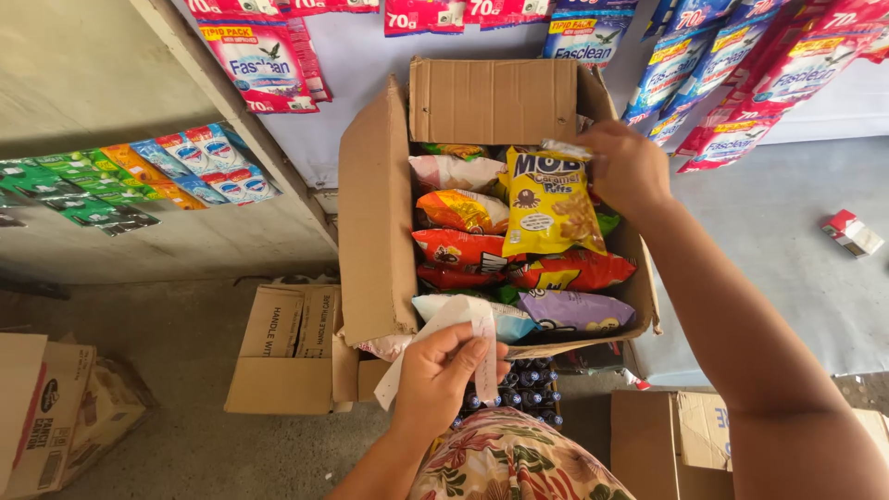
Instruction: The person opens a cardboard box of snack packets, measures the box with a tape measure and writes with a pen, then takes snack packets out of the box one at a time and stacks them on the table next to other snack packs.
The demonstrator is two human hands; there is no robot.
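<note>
An open cardboard box (375,222) stands in front of me, packed with snack bags in orange, red, white and purple. My right hand (625,167) grips the top edge of a yellow snack bag (548,204), which hangs upright over the others. My left hand (440,370) is at the box's near edge and holds a long white paper strip (468,319) that curls down past my fingers. A purple bag (574,310) lies just beyond that hand.
Strips of red and blue sachets (722,74) hang along the top, and green, orange and blue sachets (130,176) hang at the left. Smaller cardboard boxes (282,347) sit on the floor. Bottles with blue caps (528,384) stand under the big box. A small red-and-white pack (852,231) lies at right.
</note>
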